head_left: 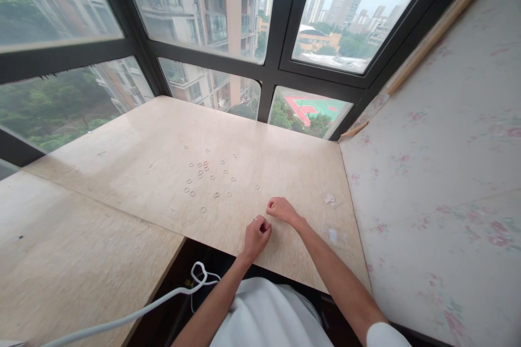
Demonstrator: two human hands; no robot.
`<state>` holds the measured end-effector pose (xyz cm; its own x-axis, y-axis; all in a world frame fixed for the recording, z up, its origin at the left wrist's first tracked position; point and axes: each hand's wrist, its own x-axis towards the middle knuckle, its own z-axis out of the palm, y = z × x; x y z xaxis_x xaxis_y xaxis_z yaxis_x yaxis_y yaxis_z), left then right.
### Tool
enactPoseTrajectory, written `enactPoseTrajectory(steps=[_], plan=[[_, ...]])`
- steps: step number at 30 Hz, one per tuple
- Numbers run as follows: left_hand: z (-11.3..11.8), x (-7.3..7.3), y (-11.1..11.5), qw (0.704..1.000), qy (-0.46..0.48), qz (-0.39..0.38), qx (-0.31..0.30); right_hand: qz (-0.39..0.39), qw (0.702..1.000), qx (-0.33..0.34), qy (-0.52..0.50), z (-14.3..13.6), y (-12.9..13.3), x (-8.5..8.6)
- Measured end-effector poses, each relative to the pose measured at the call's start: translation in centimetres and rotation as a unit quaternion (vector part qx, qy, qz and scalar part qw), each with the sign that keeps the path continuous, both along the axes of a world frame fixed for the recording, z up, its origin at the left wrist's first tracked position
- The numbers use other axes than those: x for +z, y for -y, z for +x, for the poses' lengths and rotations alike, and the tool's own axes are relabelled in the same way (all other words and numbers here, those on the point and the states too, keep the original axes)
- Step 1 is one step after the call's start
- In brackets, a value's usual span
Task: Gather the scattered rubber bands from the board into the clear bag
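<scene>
My left hand [257, 237] is curled closed near the front edge of the pale table. A thin, light band shows at its knuckles; whether it is worn or held I cannot tell. Just beyond it to the right, my right hand [281, 209] is also closed, its fingers folded over and resting at the tabletop. What either hand grips, if anything, is hidden or too small to name. Several small thin rings lie scattered to the left, among them one lone ring [258, 187] close to my right hand and another ring [203, 210] nearer the front.
Right of my right arm lie a small clear plastic packet [334, 235] and, farther back, a crumpled clear piece [329, 200]. A white cable [163, 298] loops past the table's front edge. Windows border the back; a flowered wall [439, 173] stands on the right.
</scene>
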<state>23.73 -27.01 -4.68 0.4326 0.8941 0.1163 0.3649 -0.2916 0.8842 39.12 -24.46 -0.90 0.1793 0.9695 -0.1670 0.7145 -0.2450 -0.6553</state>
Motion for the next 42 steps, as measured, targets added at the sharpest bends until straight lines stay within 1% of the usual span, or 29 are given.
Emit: enactPoseTrajectory(steps=[6, 10, 13, 15, 18, 20, 24, 27, 30, 34, 36, 39, 42], plan=[[-0.1, -0.1, 0.0, 1.0, -0.009, -0.001, -0.009, 0.059, 0.996, -0.015, -0.065, 0.6, 3.7, 0.6], [0.1, 0.2, 0.3, 0.998, -0.05, 0.02, -0.019, 0.103, 0.992, -0.034, -0.064, 0.4, 6.3, 0.8], [0.1, 0.8, 0.6, 0.997, -0.065, 0.027, -0.045, 0.126, 0.99, -0.046, -0.047, 0.0, 7.8, 0.6], [0.0, 1.3, 0.8, 0.997, -0.039, 0.001, -0.066, 0.137, 0.989, -0.052, -0.034, -0.3, 8.4, 0.5], [-0.3, 2.0, 1.2, 0.993, 0.03, -0.076, -0.088, 0.149, 0.987, -0.056, -0.016, -0.7, 9.0, 0.4], [-0.3, 2.4, 1.5, 0.985, 0.073, -0.131, -0.084, 0.153, 0.987, -0.056, -0.006, -1.0, 9.3, 0.5], [-0.4, 3.1, 1.8, 0.963, 0.139, -0.226, -0.053, 0.159, 0.986, -0.051, 0.011, -1.5, 9.7, 0.7], [-0.4, 3.7, 1.6, 0.956, 0.156, -0.245, -0.047, 0.161, 0.986, -0.045, 0.02, -1.8, 10.1, 1.0], [-0.6, 4.3, 1.4, 0.956, 0.157, -0.241, -0.063, 0.163, 0.985, -0.047, 0.025, -2.1, 10.6, 1.2], [-0.6, 4.6, 1.3, 0.952, 0.155, -0.253, -0.072, 0.168, 0.982, -0.081, 0.028, -2.4, 11.1, 1.6], [-0.5, 4.8, 1.3, 0.952, 0.153, -0.26, -0.059, 0.173, 0.978, -0.119, 0.006, -2.5, 11.3, 1.8], [-0.3, 5.1, 1.5, 0.953, 0.155, -0.256, -0.04, 0.174, 0.965, -0.18, -0.082, -2.7, 11.7, 2.2], [0.0, 5.2, 1.8, 0.953, 0.166, -0.251, -0.042, 0.159, 0.953, -0.2, -0.163, -3.1, 12.1, 2.6]])
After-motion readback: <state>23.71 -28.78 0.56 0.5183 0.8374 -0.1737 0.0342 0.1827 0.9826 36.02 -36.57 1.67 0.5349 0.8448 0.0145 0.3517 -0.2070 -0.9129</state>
